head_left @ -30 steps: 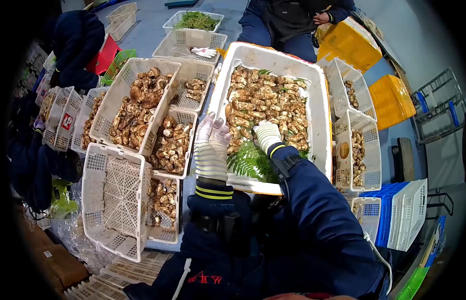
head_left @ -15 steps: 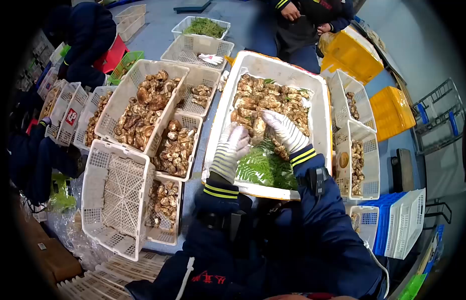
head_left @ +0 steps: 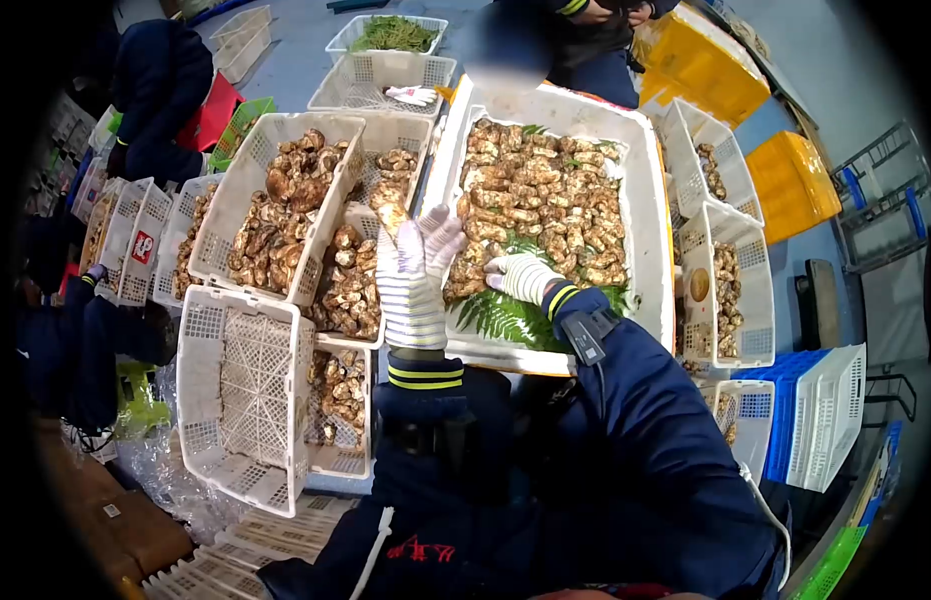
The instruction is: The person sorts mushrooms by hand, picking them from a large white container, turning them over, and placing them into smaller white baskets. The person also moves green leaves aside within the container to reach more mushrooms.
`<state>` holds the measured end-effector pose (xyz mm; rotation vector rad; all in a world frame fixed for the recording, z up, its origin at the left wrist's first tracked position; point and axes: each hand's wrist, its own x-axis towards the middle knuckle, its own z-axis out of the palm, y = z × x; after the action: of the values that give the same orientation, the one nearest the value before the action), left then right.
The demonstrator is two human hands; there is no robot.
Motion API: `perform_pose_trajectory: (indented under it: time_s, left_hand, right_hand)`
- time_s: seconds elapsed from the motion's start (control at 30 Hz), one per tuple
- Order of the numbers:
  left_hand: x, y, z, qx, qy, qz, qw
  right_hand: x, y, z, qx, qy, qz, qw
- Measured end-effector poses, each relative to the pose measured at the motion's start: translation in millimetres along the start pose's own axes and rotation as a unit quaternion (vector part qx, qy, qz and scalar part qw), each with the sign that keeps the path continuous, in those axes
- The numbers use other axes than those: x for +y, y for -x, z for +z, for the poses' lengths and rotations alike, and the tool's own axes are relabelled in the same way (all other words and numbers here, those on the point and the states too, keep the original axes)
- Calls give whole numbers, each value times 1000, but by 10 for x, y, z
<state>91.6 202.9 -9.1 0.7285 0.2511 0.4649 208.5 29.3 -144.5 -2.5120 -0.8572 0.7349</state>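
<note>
A white foam box (head_left: 645, 215) holds rows of brown-and-white mushrooms (head_left: 545, 195), with green fern leaves (head_left: 515, 318) at its near end. My left hand (head_left: 417, 270), in a striped white glove, is over the box's left wall, closed on a knobbly mushroom (head_left: 389, 206) that points up from its fingers. Inside the box, my gloved right hand (head_left: 525, 277) has its fingers curled against a mushroom (head_left: 467, 268) at the lower left, beside the fern. Its fingertips are partly hidden.
Left of the box stand plastic crates (head_left: 210, 250) of mushrooms and a tilted crate (head_left: 255, 400) with a bare mesh bottom. More crates (head_left: 750, 300) line the right side. A crate of greenery (head_left: 395, 35) and a white glove (head_left: 412, 95) lie farther back. Co-workers (head_left: 165, 90) are nearby.
My left hand has moved left from the box's middle to its left wall, carrying a mushroom. My right hand has moved lower and left among the mushrooms. The view has shifted slightly.
</note>
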Motion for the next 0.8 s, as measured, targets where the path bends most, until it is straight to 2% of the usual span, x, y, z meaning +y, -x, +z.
perform_pose_trajectory:
  time_s: [0.07,0.13,0.2,0.27,0.4,0.43,0.53,0.57,0.6,0.63,0.67,0.73,0.77,0.8]
  left_hand:
    - [13,8,47,9,0,20,1000]
    - [33,-6,93,-5,-12,39,999]
    - [-3,9,60,5,30,20,999]
    - [-123,26,-37,79,49,3,996]
    - [-161,-27,-156,100,9,-7,995]
    - [-120,15,-100,111,8,-6,994]
    - [-89,10,-115,115,4,-15,993]
    - [-87,8,-130,113,6,-12,993]
    - [-131,2,-213,84,-188,75,976]
    - [-176,-1,-312,51,-375,157,912]
    - [-238,-15,-392,55,-430,169,885]
    - [-297,-29,-471,68,-535,192,820]
    - [-390,-80,-540,91,-516,186,831]
    - [-356,-76,-494,83,-430,155,885]
  right_hand:
    - [84,-22,142,20,9,3,1000]
    - [133,-71,165,41,99,54,993]
    - [229,-133,274,12,69,79,994]
    - [287,-181,382,14,57,106,993]
    - [193,-128,429,3,21,137,990]
    - [169,-59,391,14,12,91,996]
    - [418,-251,467,-38,-157,121,979]
    - [579,-324,603,2,-308,46,950]
    - [531,-327,528,-16,-320,65,945]
    - [444,-280,477,-22,-361,46,931]
    - [349,-231,432,-28,-402,27,915]
    - [23,-37,275,-60,-480,67,873]
    - [-48,-6,227,-88,-444,77,888]
    - [-68,-22,231,-82,-448,88,886]
